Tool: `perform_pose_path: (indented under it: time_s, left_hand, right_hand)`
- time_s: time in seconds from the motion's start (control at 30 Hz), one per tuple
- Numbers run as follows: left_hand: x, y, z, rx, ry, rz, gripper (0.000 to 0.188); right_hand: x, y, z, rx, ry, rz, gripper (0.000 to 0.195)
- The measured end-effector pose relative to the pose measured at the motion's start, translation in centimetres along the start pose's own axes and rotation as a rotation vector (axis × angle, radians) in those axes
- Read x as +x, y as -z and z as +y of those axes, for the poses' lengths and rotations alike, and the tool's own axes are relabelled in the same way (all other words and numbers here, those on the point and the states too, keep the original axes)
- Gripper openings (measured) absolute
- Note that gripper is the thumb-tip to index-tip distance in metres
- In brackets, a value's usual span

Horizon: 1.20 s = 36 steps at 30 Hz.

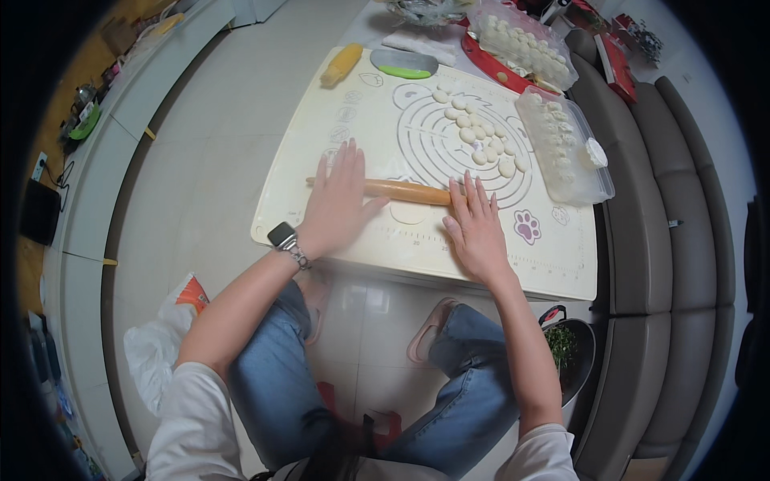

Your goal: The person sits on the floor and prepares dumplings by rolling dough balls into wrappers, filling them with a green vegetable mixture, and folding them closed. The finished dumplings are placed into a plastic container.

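Note:
A wooden rolling pin (pixel 409 192) lies crosswise on a cream silicone pastry mat (pixel 283 180). Flat on the pin's left part rests my left hand (pixel 340 201), fingers extended, a watch on its wrist. My right hand (pixel 478 231) lies with its fingers over the pin's right end. A thin round dough wrapper (pixel 408 212) shows just below the pin, partly covered by it. Several small dough pieces (pixel 479 157) are spread over the mat's printed rings. At the mat's far edge are a dough scraper with a green grip (pixel 406 65) and a yellow corn-shaped object (pixel 341 64).
A plastic box of dumplings (pixel 556 147) stands at the mat's right edge, and another dumpling box (pixel 523 45) sits by a red tray (pixel 487 63) beyond. A pan with green herbs (pixel 565 355) is low at right, beside a grey sofa (pixel 637 264). A plastic bag (pixel 150 355) lies at left.

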<state>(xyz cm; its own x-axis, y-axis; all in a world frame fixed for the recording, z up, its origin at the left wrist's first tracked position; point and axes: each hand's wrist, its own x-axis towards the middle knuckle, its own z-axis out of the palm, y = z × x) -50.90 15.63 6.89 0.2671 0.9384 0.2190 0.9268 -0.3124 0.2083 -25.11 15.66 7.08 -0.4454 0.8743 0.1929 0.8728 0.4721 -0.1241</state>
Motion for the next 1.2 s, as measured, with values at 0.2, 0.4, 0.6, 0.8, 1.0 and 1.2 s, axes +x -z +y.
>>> perform_pose_path:
  time_s: [0.2,0.4,0.6,0.8,1.0,1.2]
  left_hand:
    - [-4.8,1.2,0.8,-0.052,-0.098,-0.188,0.087]
    - [-3.0,0.5,0.2,-0.011,-0.13,-0.134,0.086]
    - [0.3,0.1,-1.0,0.027,-0.031,-0.027,0.082]
    - [-4.1,1.4,0.6,0.004,-0.143,-0.197,0.083]
    - [-1.5,0.8,-0.5,0.037,-0.069,-0.128,0.086]
    - [-2.1,0.4,-0.3,-0.005,-0.032,-0.138,0.085]
  right_hand:
    - [-4.6,1.2,-1.6,-0.022,0.046,-0.11,0.062]
    - [-3.6,0.2,0.1,0.049,0.01,-0.117,0.064]
    - [-1.0,0.2,-0.3,-0.001,0.027,-0.014,0.067]
    - [-5.5,1.7,-1.2,-0.019,0.028,-0.144,0.061]
    - [-1.8,0.1,0.3,0.004,0.027,-0.084,0.064]
    - [-0.9,0.9,-0.5,-0.074,0.041,-0.057,0.066]
